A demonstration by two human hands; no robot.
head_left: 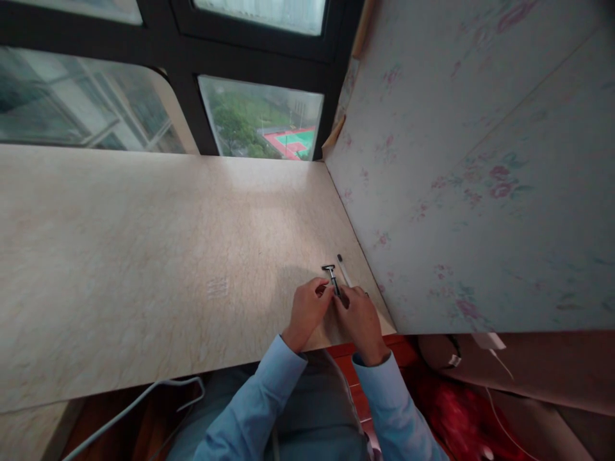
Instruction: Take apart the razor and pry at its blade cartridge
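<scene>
Both hands [336,310] on razor [331,276] — pen [344,270] beside

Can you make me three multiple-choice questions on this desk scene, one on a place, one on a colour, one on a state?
1. Where does the razor lie on the desk?
A. By the floral wall at the right
B. At the far left edge
C. On the window sill

2. What colour are the sleeves?
A. Red
B. Light blue
C. Black

3. How do the hands stand?
A. Both raised off the desk
B. Both at the razor's handle
C. One is out of view

Answers:
1 A: the razor lies close to the floral wall, next to a pen.
2 B: both are light blue.
3 B: left hand and right hand meet at the handle.
</scene>
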